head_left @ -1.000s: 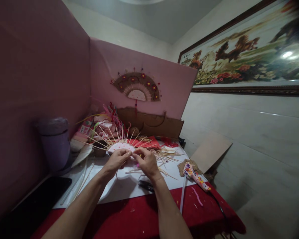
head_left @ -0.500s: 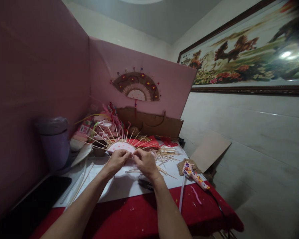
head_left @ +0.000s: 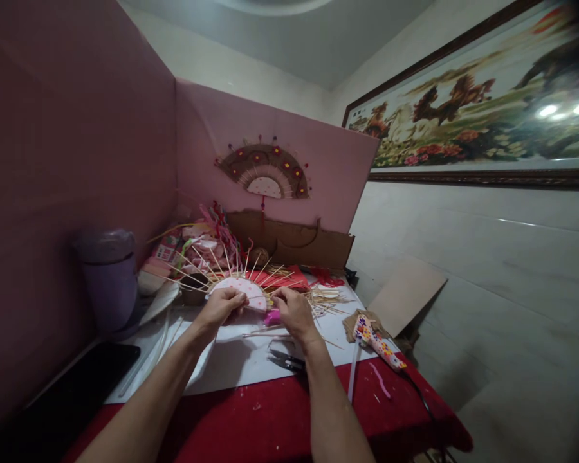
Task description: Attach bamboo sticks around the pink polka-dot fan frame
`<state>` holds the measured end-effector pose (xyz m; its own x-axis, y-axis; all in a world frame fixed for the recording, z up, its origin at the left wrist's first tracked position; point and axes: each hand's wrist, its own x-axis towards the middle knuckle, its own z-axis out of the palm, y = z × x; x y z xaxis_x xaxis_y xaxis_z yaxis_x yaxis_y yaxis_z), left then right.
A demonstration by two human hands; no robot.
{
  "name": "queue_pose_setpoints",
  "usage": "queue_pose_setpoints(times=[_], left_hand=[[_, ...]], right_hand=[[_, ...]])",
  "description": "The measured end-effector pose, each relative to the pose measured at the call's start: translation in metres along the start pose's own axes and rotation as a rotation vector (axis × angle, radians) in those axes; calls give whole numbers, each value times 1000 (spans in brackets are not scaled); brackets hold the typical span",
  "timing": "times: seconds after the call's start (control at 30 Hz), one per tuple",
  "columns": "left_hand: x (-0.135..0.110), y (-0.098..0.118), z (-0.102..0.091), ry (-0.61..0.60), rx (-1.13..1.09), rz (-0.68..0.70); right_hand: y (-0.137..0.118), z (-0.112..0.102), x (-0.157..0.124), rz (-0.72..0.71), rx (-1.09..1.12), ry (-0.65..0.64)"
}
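Observation:
My left hand (head_left: 225, 303) is closed on a half-round fan base (head_left: 238, 285), white with pink dots, thumb on its face. Thin wooden sticks (head_left: 228, 259) spread out from its curved edge like rays. A thin dark strand (head_left: 257, 297) crosses the fan base between my two hands. At the base's right end my right hand (head_left: 292, 310) is closed, with thumb and fingertips pinched around what looks like that strand. A bright pink item (head_left: 272, 317) shows below, between the hands. Black thread snips (head_left: 287, 361) lie beneath my right wrist.
A decorated fan (head_left: 265, 170) hangs on the pink board behind. Loose sticks (head_left: 330, 299) and red paper (head_left: 289, 278) lie at the back. A floral glue gun (head_left: 377, 341) rests at right, a phone (head_left: 101, 370) and lilac bin (head_left: 107, 283) at left.
My right hand has moved slightly right, away from my left hand. A strand now shows across the fan base, and the pink item and snips are more exposed.

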<state>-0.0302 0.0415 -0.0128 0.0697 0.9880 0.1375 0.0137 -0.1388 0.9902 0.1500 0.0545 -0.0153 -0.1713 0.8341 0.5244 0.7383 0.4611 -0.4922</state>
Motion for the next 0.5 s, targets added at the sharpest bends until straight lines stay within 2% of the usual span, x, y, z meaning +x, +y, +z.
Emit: queue_pose_setpoints(times=[0.1,0.17,0.23,0.5], left_hand=[[0,1,3,-3,1,70],[-1,0,9,-2,-45,73],[-2,-2,14,-51,-62,61],[-4,-8,17,-86,84,58]], right_hand=[[-4,-1,-2,-70,-11,-6],[-7,-1,-4,-129,-33,-4],[-11,0,-5,-172,-54,1],[-17,2,-8,-223,-61,-2]])
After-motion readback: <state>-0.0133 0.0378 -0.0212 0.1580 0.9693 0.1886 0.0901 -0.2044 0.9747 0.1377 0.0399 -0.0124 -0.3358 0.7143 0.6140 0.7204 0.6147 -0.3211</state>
